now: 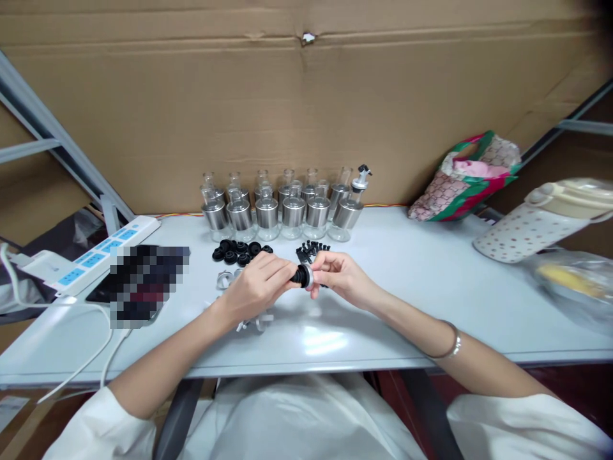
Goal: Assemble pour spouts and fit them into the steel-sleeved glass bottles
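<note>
Between my hands, above the table, is a bottle stopper (301,276) with a black ribbed plug and a silvery collar. My left hand (261,284) is closed around its black end. The fingers of my right hand (342,276) pinch the silvery collar from the other side. Black round caps (242,250) lie in a cluster behind my left hand, and small black spout pieces (312,248) lie behind the right. Silvery and clear parts (261,322) are partly hidden under my left hand and forearm.
Two rows of glass bottles (267,214) with metal bands stand at the back; one at the right end carries a pourer (361,179). On the left lie a power strip (105,252) and a pixelated device. A patterned bag (464,176) and dotted flask (536,223) are at right.
</note>
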Available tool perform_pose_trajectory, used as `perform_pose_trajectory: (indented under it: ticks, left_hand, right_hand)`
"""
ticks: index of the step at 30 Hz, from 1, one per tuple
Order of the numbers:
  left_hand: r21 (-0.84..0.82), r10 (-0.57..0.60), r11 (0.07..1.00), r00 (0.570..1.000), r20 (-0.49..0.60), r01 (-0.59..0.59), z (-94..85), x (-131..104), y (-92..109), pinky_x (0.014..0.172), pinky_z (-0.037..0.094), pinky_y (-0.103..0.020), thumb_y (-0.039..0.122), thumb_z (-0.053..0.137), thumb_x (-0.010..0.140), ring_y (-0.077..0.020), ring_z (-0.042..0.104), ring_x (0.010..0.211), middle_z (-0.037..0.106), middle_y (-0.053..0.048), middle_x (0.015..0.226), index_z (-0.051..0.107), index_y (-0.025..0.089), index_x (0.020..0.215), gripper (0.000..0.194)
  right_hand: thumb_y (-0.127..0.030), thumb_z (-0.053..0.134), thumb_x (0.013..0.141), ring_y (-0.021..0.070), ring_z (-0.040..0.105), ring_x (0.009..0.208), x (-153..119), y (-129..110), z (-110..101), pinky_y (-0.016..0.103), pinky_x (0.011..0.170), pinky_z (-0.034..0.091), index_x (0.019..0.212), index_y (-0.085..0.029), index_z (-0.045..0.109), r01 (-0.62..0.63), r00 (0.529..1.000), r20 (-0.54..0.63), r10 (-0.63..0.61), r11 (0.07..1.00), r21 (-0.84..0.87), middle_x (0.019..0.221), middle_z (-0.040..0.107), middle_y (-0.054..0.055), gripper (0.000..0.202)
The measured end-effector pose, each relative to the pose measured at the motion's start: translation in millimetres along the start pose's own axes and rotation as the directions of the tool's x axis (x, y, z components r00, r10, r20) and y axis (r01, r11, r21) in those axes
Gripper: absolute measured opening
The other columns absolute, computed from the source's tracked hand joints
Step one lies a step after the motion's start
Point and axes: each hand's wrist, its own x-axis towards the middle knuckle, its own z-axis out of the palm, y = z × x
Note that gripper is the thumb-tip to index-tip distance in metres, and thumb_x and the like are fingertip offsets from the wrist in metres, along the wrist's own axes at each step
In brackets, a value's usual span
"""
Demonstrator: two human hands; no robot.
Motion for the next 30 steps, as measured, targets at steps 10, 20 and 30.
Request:
perform_pose_trajectory:
  ticks: [10, 20, 30]
  left_hand:
    - [-0.107, -0.077, 0.992, 0.995, -0.058, 0.070, 5.4, -4, 7, 0.060, 0.041, -0.026, 0.032, 0.038, 0.096, -0.0138, 0.044, 0.061, 0.052, -0.003, 0.065, 0.052, 0.015, 0.079, 0.027]
    - [-0.072, -0.040, 0.997, 0.998, 0.039, 0.043, 11.1, -3, 1, 0.062, 0.043, -0.025, 0.031, 0.038, 0.096, -0.0145, 0.048, 0.068, 0.055, -0.005, 0.072, 0.052, 0.014, 0.084, 0.025]
    - [-0.011, 0.038, 0.999, 0.999, 0.035, -0.038, 6.9, -1, 2, 0.063, 0.044, -0.024, 0.034, 0.039, 0.096, -0.0127, 0.053, 0.067, 0.061, -0.005, 0.075, 0.051, 0.015, 0.084, 0.025]
  right_hand:
    - [-0.031, 0.072, 0.076, 0.0123, 0.062, 0.051, -10, -8, 5, 0.026, 0.053, 0.049, 0.076, -0.017, 0.064, 0.289, 0.956, 0.050, -0.288, 0.906, -0.309, 0.059, 0.066, -0.001, 0.016]
    - [-0.036, 0.070, 0.077, 0.0116, 0.060, 0.051, -9, -11, 0, 0.026, 0.054, 0.047, 0.073, -0.016, 0.062, 0.261, 0.964, 0.051, -0.263, 0.877, -0.404, 0.058, 0.064, -0.001, 0.022]
    - [-0.037, 0.073, 0.074, 0.0135, 0.064, 0.046, -5, -8, -2, 0.024, 0.047, 0.048, 0.072, -0.015, 0.056, -0.039, 0.989, 0.142, 0.048, 0.997, -0.068, 0.062, 0.069, 0.000, 0.028]
